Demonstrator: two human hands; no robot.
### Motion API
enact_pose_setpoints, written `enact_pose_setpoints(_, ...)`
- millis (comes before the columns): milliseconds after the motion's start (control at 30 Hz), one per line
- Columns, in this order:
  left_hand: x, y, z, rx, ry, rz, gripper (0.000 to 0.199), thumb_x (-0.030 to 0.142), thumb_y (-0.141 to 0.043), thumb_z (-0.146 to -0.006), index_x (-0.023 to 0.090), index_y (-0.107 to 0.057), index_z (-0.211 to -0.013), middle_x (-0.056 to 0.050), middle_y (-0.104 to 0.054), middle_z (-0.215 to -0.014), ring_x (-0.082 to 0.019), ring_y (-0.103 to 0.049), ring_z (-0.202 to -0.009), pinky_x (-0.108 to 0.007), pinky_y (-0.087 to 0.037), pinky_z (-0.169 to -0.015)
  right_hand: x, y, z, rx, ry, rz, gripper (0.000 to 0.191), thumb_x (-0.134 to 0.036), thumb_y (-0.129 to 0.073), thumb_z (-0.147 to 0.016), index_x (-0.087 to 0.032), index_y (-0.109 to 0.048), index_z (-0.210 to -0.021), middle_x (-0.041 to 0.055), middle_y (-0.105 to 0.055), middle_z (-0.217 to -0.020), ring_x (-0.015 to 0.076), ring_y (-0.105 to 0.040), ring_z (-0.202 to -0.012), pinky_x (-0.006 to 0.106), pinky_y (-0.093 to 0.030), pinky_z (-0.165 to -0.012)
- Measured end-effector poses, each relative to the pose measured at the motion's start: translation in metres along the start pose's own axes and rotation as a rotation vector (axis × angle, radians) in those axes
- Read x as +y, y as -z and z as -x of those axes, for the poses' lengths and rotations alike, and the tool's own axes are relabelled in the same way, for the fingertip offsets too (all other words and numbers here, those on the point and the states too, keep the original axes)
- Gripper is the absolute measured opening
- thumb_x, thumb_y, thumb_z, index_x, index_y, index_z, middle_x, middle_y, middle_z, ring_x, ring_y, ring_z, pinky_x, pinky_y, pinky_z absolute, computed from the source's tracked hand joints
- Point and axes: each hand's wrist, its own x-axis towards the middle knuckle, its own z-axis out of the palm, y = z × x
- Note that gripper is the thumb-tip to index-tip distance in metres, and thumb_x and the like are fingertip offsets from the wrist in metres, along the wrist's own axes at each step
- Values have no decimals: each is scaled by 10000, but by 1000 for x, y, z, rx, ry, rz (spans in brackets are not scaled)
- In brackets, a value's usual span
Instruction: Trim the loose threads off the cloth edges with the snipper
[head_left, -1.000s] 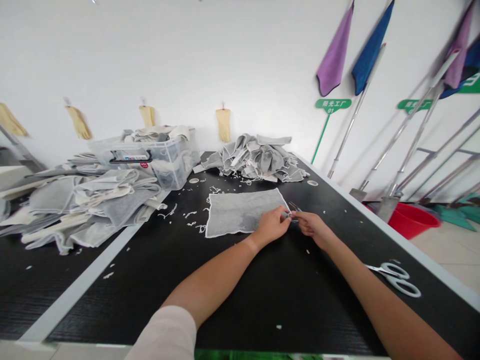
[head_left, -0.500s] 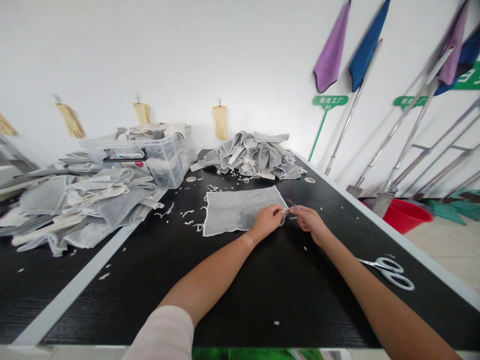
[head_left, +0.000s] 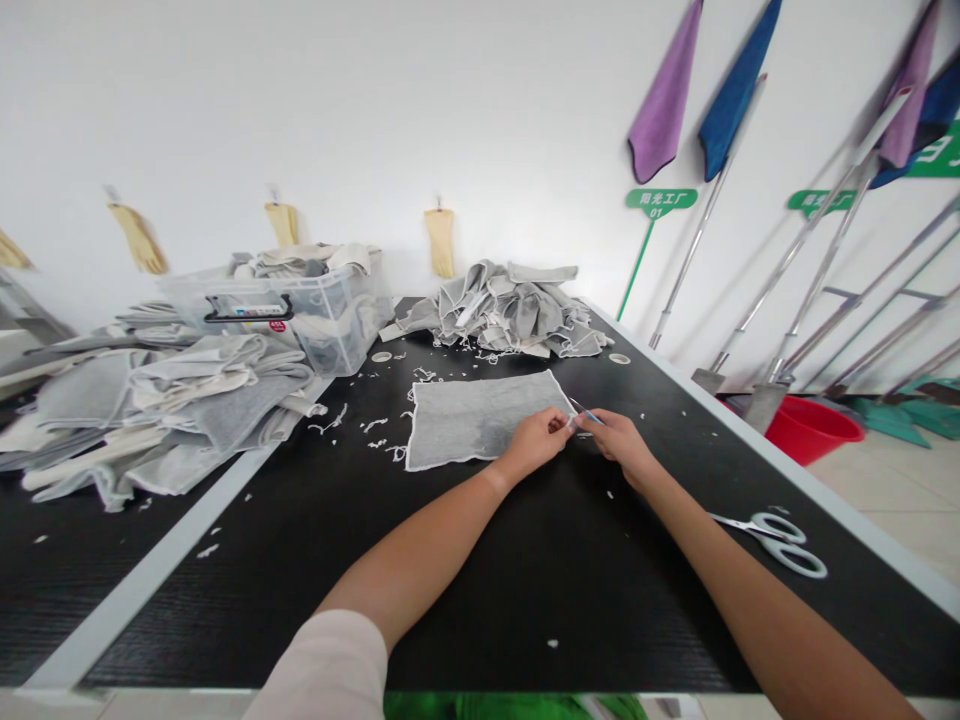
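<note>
Grey cloth: one piece, pale-edged, flat on the black table in front of me, its near right corner under my hands.
Left hand: mine, laid over the cloth's right end, thumb and fingers pinched together on its pale edge.
Right hand: mine, just beside the left, fingers curled and pressed around a slim tool.
Slim tool: bluish shaft, fine tip pointing up and away to the left; exact kind too small for me to tell.
Scissors: one pair, pale handles, lying to the right of my right forearm, which hides the blade ends.
Thread scraps: loose white bits, scattered mostly left of the cloth and beyond it.
Far heap: crumpled grey cloths, behind the flat one, near the wall.
Left stack: grey and off-white cloths, layered untidily in front of the clear box.
Clear box: plastic, black handle, filled above the rim with cloths.
Yellow glove: one, hung on the wall above the table's far end.
Red bucket: one, on the floor, right of the table.
</note>
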Motion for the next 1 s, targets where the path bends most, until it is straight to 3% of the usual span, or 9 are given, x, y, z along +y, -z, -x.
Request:
enact_pose_setpoints(333,-1,0,-1,76,-15,-80,182,312,-549,-982,213,-672,-1072,-35,-760,-1000,-180,-682,-883,-281,-505,-838,4,1,-1,-5,-57,-28,432,-560,-765,-774,-158,-691,-912,-93,-311,-502,50,-249,-419,175,-127,-382)
enact_pose_setpoints(567,0,1,-1,82,-7,-74,218,376,-573,-969,212,-672,-1074,-1,-710,-825,-154,-614,-730,-254,-446,-701,2,0,0,-13,-49,-27,439,-576,-748,-790,-168,-683,-937,-102,-299,-508,48,-230,-422,175,-124,-393)
enact_pose_setpoints(800,4,5,-1,108,15,-42,288,386,-557,-973,190,-725,-1100,5,-650,-718,-149,-538,-648,-266,-428,-680,-2,-3,3,1,-36,-38,407,-567,-760,-768,-189,-642,-861,-100,-311,-495,58,-248,-418,182,-130,-391)
enact_pose_setpoints(1000,3,4,-3,142,-40,-17,256,373,-559,-974,194,-720,-1061,-21,-714,-848,-160,-601,-744,-276,-478,-755,-9,-5,8,-29,-34,-46,434,-604,-748,-787,-197,-600,-818,-99,-296,-532,53,-231,-438,176,-128,-403)
